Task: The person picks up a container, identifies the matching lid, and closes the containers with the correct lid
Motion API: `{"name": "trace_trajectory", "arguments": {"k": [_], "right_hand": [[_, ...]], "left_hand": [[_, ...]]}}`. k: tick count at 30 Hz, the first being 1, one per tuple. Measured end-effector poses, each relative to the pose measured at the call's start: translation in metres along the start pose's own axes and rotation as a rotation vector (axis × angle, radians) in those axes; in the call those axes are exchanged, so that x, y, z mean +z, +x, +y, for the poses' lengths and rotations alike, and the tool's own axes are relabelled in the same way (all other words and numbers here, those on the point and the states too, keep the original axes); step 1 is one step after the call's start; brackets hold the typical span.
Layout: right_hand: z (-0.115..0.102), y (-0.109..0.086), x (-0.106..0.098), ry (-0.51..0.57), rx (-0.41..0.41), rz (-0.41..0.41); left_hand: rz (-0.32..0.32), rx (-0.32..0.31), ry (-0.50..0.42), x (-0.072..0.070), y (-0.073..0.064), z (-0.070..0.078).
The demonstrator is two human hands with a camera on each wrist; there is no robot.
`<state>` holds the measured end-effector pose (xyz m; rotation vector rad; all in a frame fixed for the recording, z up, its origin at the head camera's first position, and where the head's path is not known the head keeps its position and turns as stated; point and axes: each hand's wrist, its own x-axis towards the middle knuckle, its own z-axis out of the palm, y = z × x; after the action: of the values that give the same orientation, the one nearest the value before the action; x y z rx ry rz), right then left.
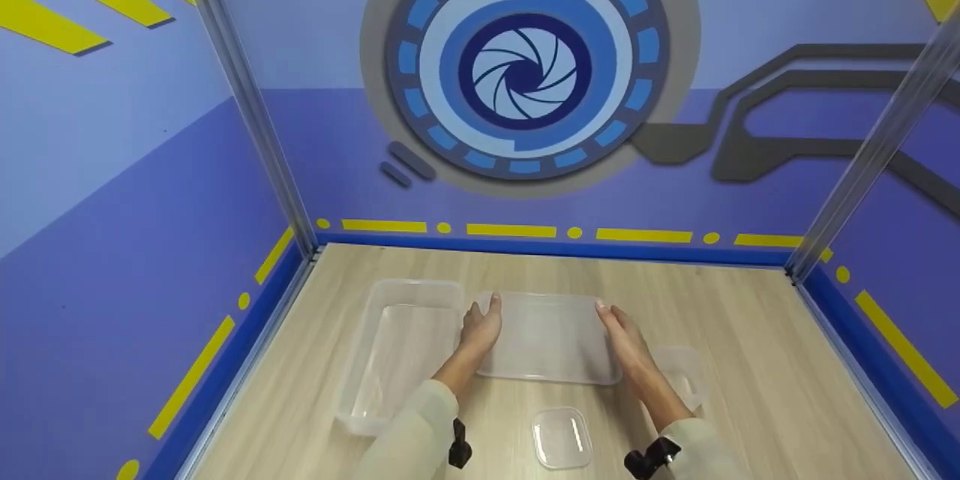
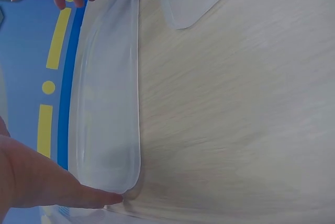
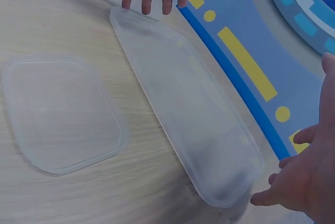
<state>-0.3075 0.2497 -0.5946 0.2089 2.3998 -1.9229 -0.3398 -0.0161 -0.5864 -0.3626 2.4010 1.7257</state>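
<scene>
Head view: two hands hold a large clear lid flat on the counter (image 1: 750,360).
From the left: an open tub (image 1: 401,360); beside it the left hand (image 1: 480,326), its grip open, fingers straight against the lid's (image 1: 547,337) left edge; the right hand (image 1: 622,334), likewise open, at the right edge; a small lid (image 1: 562,437) lies nearer, a small tub (image 1: 682,375) beyond the right wrist.

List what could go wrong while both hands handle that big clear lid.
The left hand and right hand touch the large lid only at its ends with straight fingers, so it may slip or flex. Lifted, it could knock the open container or the small lid.
</scene>
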Motion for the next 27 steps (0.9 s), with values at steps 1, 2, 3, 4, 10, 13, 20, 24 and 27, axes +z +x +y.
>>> {"name": "trace_trajectory", "arguments": {"k": [1,2,3,4,10,13,20,24,27], "right_hand": [[0.001,0.0,0.001,-0.003,0.003,0.003],[0.003,0.001,0.002,-0.009,0.006,0.006],[0.004,0.001,0.002,-0.009,0.012,0.008],[0.005,0.0,0.003,-0.01,0.018,0.008],[0.01,0.0,0.004,0.026,0.066,0.004],[0.011,-0.001,0.004,0.03,0.104,-0.011],[0.016,-0.004,0.005,-0.05,0.148,-0.054],[0.015,-0.004,0.005,-0.094,0.138,-0.047],[0.015,-0.003,0.005,-0.104,0.137,-0.039]], "left_hand": [[0.001,-0.004,0.001,0.0,0.001,0.0],[0.0,-0.005,0.005,0.001,0.0,0.0],[-0.001,-0.008,0.006,0.001,0.0,0.0],[-0.003,-0.012,0.007,0.001,0.0,0.0],[-0.019,-0.064,0.017,0.003,0.001,-0.002],[-0.036,-0.078,0.033,0.005,0.002,-0.004],[-0.088,-0.087,0.042,0.001,-0.002,-0.007],[-0.133,-0.089,0.002,-0.003,-0.002,-0.006],[-0.143,-0.09,0.001,-0.004,-0.001,-0.005]]}}
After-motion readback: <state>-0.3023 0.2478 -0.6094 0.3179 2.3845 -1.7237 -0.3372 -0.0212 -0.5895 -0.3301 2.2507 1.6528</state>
